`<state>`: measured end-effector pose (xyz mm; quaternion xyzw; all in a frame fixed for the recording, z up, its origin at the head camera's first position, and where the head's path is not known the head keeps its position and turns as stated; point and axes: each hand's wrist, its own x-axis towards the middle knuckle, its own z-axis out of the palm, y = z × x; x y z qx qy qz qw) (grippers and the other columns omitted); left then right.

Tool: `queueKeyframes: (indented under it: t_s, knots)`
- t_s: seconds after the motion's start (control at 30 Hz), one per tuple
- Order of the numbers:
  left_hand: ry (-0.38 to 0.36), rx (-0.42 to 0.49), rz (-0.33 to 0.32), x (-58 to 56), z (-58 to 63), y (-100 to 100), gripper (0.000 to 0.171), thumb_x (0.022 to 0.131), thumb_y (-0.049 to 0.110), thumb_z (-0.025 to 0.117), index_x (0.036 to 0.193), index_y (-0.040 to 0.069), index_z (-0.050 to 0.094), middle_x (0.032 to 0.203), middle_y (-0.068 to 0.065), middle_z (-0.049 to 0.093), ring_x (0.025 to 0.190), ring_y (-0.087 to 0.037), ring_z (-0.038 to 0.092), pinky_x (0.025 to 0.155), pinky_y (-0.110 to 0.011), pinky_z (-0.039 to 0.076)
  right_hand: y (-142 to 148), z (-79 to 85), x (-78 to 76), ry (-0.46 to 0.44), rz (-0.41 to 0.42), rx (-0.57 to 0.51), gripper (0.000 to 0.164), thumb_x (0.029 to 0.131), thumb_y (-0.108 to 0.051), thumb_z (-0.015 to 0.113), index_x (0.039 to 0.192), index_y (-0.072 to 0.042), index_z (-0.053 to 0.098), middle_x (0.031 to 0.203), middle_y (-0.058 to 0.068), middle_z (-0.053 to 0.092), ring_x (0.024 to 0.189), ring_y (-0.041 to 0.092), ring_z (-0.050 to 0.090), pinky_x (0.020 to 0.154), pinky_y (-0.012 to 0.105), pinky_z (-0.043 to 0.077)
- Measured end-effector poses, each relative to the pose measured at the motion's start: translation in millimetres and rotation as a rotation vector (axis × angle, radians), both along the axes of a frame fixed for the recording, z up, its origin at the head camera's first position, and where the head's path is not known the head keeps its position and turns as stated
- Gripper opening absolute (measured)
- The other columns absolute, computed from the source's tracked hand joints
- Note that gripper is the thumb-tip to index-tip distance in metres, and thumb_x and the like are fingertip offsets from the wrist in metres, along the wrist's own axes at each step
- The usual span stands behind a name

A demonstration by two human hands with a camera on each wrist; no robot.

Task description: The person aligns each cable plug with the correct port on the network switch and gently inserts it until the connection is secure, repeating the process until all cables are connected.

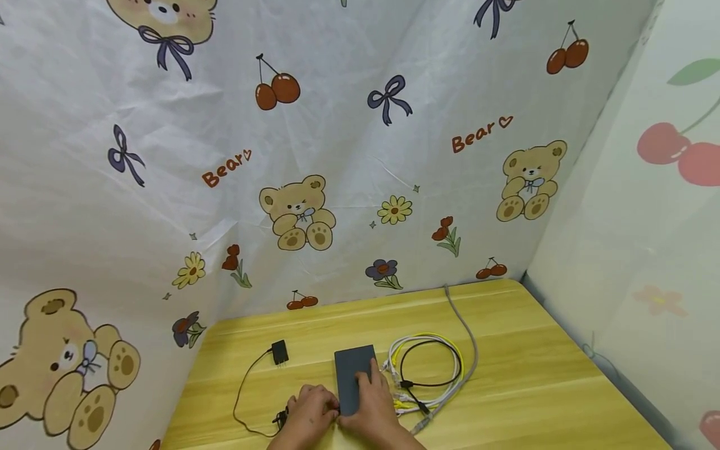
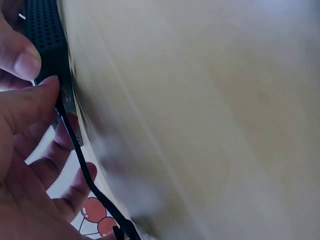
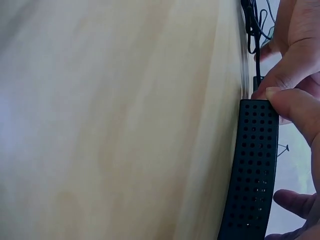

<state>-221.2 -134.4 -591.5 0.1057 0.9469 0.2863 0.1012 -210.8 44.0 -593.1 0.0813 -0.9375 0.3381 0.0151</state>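
A dark flat metal box [image 1: 350, 370], with rows of vent holes along its side, lies on the table. My right hand [image 1: 372, 400] grips it from the right, thumb at the near corner and fingers over the top. In the right wrist view the thumb presses at the end of the perforated side [image 3: 255, 165]. At the box's near left edge, my left hand [image 1: 310, 412] pinches the end of a black power cord [image 2: 82, 160] against the box. Fingertips hide the plug, so I cannot tell how far it is in. The cord leads to a black power adapter [image 1: 279, 352].
Right of the box lie coiled white, yellow and black cables [image 1: 458, 369] with a grey cable [image 1: 475, 344] alongside. A bundled stretch of cord [image 1: 280, 419] sits by the left hand. A printed bear curtain [image 1: 337, 150] borders the wooden table [image 1: 540, 387] at the back.
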Motion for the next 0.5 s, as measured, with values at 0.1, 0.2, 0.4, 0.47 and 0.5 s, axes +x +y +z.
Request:
queueKeyframes:
  t_s: [0.1, 0.2, 0.4, 0.47, 0.5]
  knots:
    - [0.002, -0.027, 0.006, 0.5, -1.3, 2, 0.01, 0.086, 0.022, 0.077, 0.081, 0.029, 0.072, 0.085, 0.013, 0.057, 0.097, -0.025, 0.05, 0.082, -0.068, 0.03, 0, -0.6, 1.4, 0.005, 0.008, 0.008, 0.09, 0.061, -0.054, 0.09, 0.128, -0.005, 0.057, 0.155, 0.032, 0.025, 0.132, 0.054, 0.039, 0.092, 0.062, 0.046]
    - [-0.003, -0.047, 0.009, 0.6, -1.3, 5, 0.014, 0.086, 0.02, 0.076, 0.079, 0.03, 0.07, 0.083, 0.012, 0.056, 0.092, -0.022, 0.048, 0.081, -0.065, 0.031, 2, -1.7, 1.1, 0.003, 0.026, 0.024, 0.091, 0.061, -0.057, 0.09, 0.129, -0.006, 0.058, 0.155, 0.032, 0.025, 0.132, 0.055, 0.038, 0.092, 0.062, 0.046]
    - [-0.006, -0.074, 0.019, 0.8, 2.1, 9, 0.015, 0.085, 0.018, 0.077, 0.078, 0.029, 0.069, 0.082, 0.01, 0.054, 0.087, -0.02, 0.046, 0.081, -0.066, 0.03, 8, -0.8, -2.2, -0.04, 0.096, 0.036, 0.088, 0.064, -0.055, 0.089, 0.132, -0.009, 0.057, 0.158, 0.031, 0.023, 0.133, 0.062, 0.032, 0.095, 0.065, 0.044]
    - [0.006, -0.077, 0.019, 0.0, 3.3, 9, 0.014, 0.084, 0.017, 0.078, 0.078, 0.028, 0.07, 0.081, 0.01, 0.056, 0.085, -0.02, 0.047, 0.082, -0.067, 0.031, 10, 0.2, -3.4, -0.056, 0.126, 0.034, 0.086, 0.066, -0.053, 0.088, 0.134, -0.011, 0.056, 0.159, 0.029, 0.021, 0.134, 0.063, 0.03, 0.095, 0.066, 0.043]
    - [0.012, -0.072, 0.022, -0.7, 3.6, 9, 0.014, 0.083, 0.016, 0.078, 0.078, 0.027, 0.07, 0.08, 0.011, 0.058, 0.085, -0.02, 0.049, 0.084, -0.069, 0.031, 12, 0.9, -4.0, -0.06, 0.14, 0.031, 0.085, 0.067, -0.052, 0.088, 0.135, -0.011, 0.055, 0.16, 0.029, 0.02, 0.134, 0.063, 0.029, 0.095, 0.066, 0.043]
